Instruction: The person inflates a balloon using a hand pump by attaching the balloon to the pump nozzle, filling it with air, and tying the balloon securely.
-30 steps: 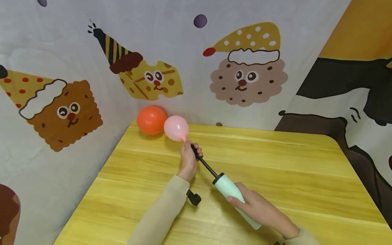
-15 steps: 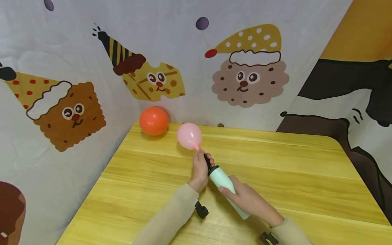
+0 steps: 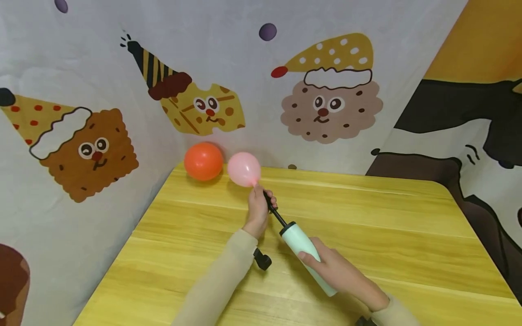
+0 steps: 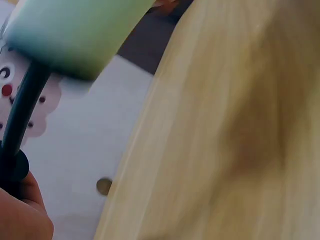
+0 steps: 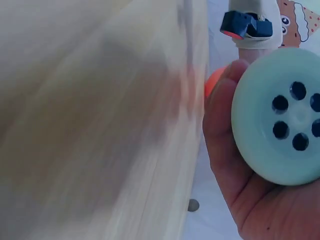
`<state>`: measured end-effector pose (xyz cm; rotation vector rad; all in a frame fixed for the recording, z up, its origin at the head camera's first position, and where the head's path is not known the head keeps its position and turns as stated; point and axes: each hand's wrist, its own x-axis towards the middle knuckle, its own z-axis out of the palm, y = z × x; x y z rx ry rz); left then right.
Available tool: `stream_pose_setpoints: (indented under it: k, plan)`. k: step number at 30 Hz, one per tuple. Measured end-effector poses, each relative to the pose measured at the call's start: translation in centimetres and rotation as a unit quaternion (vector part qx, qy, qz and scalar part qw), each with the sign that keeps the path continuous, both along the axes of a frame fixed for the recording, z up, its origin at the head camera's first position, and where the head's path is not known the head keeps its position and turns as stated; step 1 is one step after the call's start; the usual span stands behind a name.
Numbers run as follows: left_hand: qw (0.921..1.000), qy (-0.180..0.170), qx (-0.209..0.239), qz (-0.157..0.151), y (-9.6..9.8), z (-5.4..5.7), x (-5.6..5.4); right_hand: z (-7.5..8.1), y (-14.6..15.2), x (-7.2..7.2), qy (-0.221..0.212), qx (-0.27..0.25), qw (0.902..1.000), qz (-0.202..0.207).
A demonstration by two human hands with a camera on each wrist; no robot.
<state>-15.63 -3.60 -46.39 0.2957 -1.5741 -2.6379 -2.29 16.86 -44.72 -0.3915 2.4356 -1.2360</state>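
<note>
My left hand [image 3: 258,209] grips the black end of a balloon pump [image 3: 299,244] and pinches the neck of a small pink balloon [image 3: 244,169] there. The balloon is round and partly inflated, pointing toward the back wall. My right hand [image 3: 336,268] wraps round the pump's mint-green barrel. A length of the black rod [image 3: 279,217] shows between barrel and left hand. In the right wrist view the barrel's end cap [image 5: 301,117] with several round holes faces the camera. The left wrist view has the barrel [image 4: 80,35] above, the rod entering it.
A red-orange balloon [image 3: 203,161] sits at the table's back left corner, left of the pink one. The wooden table [image 3: 387,235] meets a cloth backdrop [image 3: 257,90] printed with cartoon biscuits and cheese. A black wrist camera [image 3: 262,259] sticks out from my left sleeve.
The barrel first slid up to my left hand, covering the rod, and has since drawn back, baring part of it. The pink balloon and left hand shifted right, then partly back left.
</note>
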Motion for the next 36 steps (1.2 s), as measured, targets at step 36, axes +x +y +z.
stream_pose_setpoints:
  k: [36]
  plan:
    - [0.9996, -0.01, -0.022, -0.017, -0.8, 0.1, -0.2, -0.4, -0.3, -0.2, -0.011, -0.011, 0.9999, 0.004]
